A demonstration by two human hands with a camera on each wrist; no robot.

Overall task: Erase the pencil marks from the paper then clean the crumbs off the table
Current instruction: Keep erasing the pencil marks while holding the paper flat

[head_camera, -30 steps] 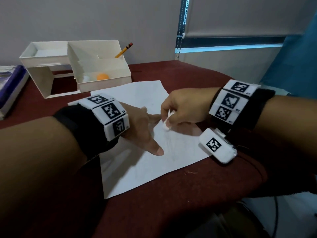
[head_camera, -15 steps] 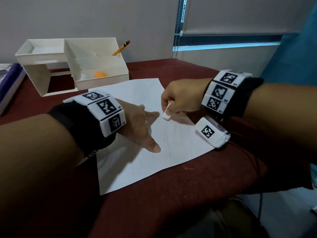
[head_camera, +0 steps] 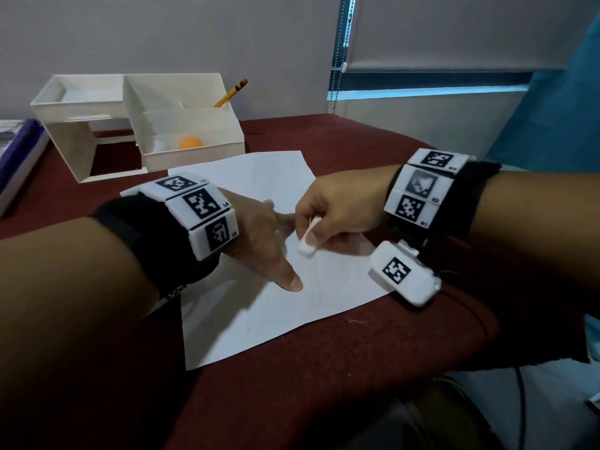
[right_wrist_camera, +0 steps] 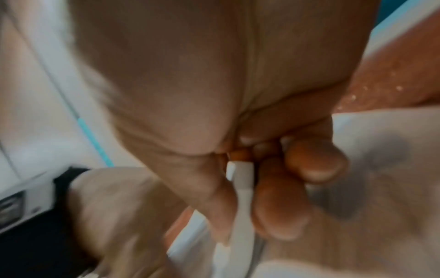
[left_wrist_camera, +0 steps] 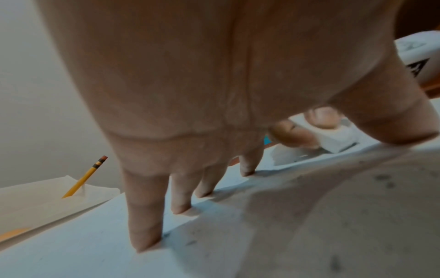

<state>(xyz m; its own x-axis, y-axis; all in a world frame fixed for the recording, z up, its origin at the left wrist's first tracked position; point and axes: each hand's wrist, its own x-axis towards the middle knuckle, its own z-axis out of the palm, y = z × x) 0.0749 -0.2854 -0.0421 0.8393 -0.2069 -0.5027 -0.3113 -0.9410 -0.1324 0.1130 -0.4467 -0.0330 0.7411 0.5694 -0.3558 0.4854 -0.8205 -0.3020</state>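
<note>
A white sheet of paper (head_camera: pixel 259 306) lies on the dark red table (head_camera: pixel 324 384). My left hand (head_camera: pixel 276 245) rests flat on the sheet with straight, spread fingers (left_wrist_camera: pixel 145 216), pressing it down. My right hand (head_camera: pixel 328 212) pinches a white eraser (head_camera: pixel 306 241) between thumb and fingers, its lower end on or just above the paper beside my left index finger. In the right wrist view the eraser (right_wrist_camera: pixel 243 197) shows as a white slab between the fingertips. Faint pencil marks and dark specks (left_wrist_camera: pixel 383 178) dot the paper. Small pale crumbs (head_camera: pixel 355 321) lie on the table by the sheet's front edge.
A white desk organiser (head_camera: pixel 139 125) stands at the back left with a yellow pencil (head_camera: pixel 232 92) and an orange ball (head_camera: pixel 190 142) in it. A purple-edged book (head_camera: pixel 16 157) lies at the far left. The table's edge runs close at the right and front.
My right hand with the eraser has shifted back and forth over the paper near the left index finger. The left hand has stayed pressed on the sheet.
</note>
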